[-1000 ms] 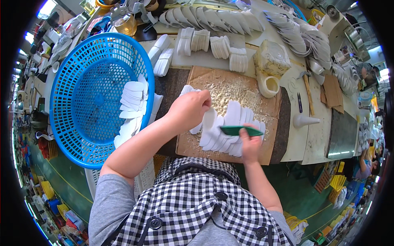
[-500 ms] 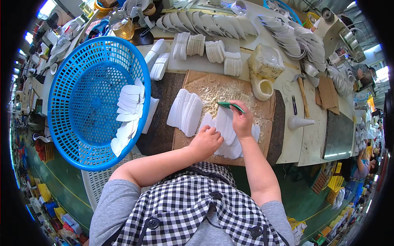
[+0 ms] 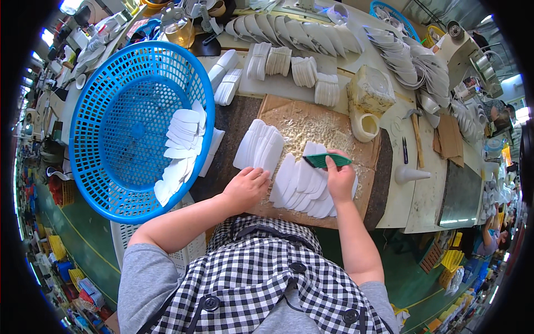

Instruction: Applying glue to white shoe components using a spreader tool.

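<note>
At the near side, a green-painted floor (image 3: 92,245) shows below the worktable, and a white perforated plastic crate (image 3: 192,250) stands under its near edge. The pale worktable (image 3: 394,206) carries a dark, rough mat (image 3: 232,119) and, over it, a brown cardboard sheet (image 3: 278,106) crusted with cream-coloured residue.

Near the cardboard sheet's near edge lies a fan of white, flat, rounded pieces (image 3: 292,186). The right hand (image 3: 337,178) is above it, grasping a green, flat, brush-like tool (image 3: 328,160). The left hand (image 3: 247,188) lies palm down at the near end of a second white stack (image 3: 258,145), by the sheet's left edge; its palm is hidden, so I cannot tell whether it grips anything.

A round blue plastic mesh basket (image 3: 139,61) crowds the worktable's left part and juts past its near edge, with more white pieces inside its right wall. By the sheet's right edge, toward the far corner, a cream cup (image 3: 367,127) and a stained yellowish block (image 3: 371,89) take up space. A white funnel-shaped piece (image 3: 411,175), a dark pen (image 3: 405,150) and a wooden-handled hammer (image 3: 417,139) lie further right.

Beyond the sheet's far edge stand tied white bundles (image 3: 304,71), then a row of curved white pieces (image 3: 295,33).
</note>
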Demonstrator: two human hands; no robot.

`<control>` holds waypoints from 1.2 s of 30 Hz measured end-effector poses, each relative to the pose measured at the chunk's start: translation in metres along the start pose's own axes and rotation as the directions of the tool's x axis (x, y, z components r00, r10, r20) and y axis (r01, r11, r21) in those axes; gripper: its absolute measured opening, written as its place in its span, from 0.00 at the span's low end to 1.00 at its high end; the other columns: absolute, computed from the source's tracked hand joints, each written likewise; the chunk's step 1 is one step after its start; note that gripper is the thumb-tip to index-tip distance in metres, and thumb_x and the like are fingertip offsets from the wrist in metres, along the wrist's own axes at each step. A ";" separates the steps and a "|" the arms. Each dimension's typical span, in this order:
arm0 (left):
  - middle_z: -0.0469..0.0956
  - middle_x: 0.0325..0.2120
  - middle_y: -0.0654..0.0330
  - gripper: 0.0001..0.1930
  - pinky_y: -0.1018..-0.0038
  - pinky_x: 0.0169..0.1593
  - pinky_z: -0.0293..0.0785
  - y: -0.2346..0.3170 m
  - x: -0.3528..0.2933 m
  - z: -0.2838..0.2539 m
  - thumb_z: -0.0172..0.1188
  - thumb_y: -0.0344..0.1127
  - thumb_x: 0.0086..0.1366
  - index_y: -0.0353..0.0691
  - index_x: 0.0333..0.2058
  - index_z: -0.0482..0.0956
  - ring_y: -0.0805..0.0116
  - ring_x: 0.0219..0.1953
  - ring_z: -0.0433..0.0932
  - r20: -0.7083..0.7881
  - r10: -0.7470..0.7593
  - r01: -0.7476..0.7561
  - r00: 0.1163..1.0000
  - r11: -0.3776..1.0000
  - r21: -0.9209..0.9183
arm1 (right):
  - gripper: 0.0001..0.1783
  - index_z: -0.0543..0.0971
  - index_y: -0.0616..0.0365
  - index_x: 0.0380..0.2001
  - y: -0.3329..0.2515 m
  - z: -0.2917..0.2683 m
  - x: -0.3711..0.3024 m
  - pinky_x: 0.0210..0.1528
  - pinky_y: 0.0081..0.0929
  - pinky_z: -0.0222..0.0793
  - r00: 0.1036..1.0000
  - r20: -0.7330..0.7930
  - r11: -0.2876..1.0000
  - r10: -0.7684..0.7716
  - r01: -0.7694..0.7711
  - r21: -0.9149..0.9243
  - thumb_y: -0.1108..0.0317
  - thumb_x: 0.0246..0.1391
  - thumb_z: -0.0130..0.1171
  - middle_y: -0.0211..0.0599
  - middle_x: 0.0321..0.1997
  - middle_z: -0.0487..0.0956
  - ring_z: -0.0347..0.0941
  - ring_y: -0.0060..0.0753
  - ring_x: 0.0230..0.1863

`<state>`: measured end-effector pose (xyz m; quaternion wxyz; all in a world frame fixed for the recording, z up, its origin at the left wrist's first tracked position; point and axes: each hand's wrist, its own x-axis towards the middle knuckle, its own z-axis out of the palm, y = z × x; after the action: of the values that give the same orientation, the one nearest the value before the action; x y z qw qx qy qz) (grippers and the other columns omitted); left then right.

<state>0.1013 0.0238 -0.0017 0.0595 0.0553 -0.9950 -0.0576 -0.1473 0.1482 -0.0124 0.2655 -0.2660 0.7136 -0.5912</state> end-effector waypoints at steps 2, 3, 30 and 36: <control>0.75 0.49 0.56 0.16 0.64 0.56 0.69 -0.001 0.000 -0.001 0.57 0.32 0.55 0.38 0.44 0.78 0.61 0.53 0.73 -0.036 -0.023 0.022 0.999 0.998 -0.050 | 0.08 0.78 0.59 0.41 -0.004 0.006 0.004 0.38 0.19 0.72 0.999 0.007 0.998 -0.054 0.054 0.034 0.72 0.59 0.59 0.31 0.38 0.79 0.75 0.20 0.37; 0.76 0.48 0.57 0.16 0.64 0.54 0.71 0.000 0.000 -0.002 0.57 0.31 0.55 0.39 0.43 0.78 0.61 0.51 0.74 -0.092 -0.098 0.079 0.991 0.978 -0.192 | 0.08 0.77 0.59 0.41 -0.005 0.010 0.004 0.40 0.19 0.72 0.994 0.013 0.993 -0.105 0.104 0.061 0.71 0.59 0.59 0.31 0.39 0.79 0.75 0.21 0.38; 0.71 0.43 0.59 0.11 0.63 0.51 0.61 -0.033 0.106 -0.001 0.62 0.41 0.59 0.45 0.38 0.76 0.56 0.48 0.69 -0.318 -0.424 0.272 0.848 0.863 -0.426 | 0.18 0.74 0.51 0.53 -0.006 0.057 0.028 0.45 0.32 0.74 0.879 0.034 0.857 -0.476 0.473 -0.206 0.73 0.59 0.56 0.44 0.47 0.79 0.78 0.42 0.47; 0.67 0.49 0.59 0.18 0.61 0.58 0.57 -0.040 0.090 0.001 0.66 0.37 0.51 0.45 0.43 0.77 0.59 0.57 0.63 0.065 -0.269 0.272 0.961 0.962 -0.030 | 0.13 0.76 0.56 0.50 -0.025 -0.041 0.071 0.48 0.25 0.73 0.804 -0.281 0.842 -0.525 0.440 -0.313 0.72 0.61 0.56 0.39 0.48 0.79 0.77 0.31 0.46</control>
<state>0.0161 -0.0266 0.0026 0.0220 0.1879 -0.9782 -0.0860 -0.2254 0.1239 0.0145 -0.0612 -0.3574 0.7214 -0.5899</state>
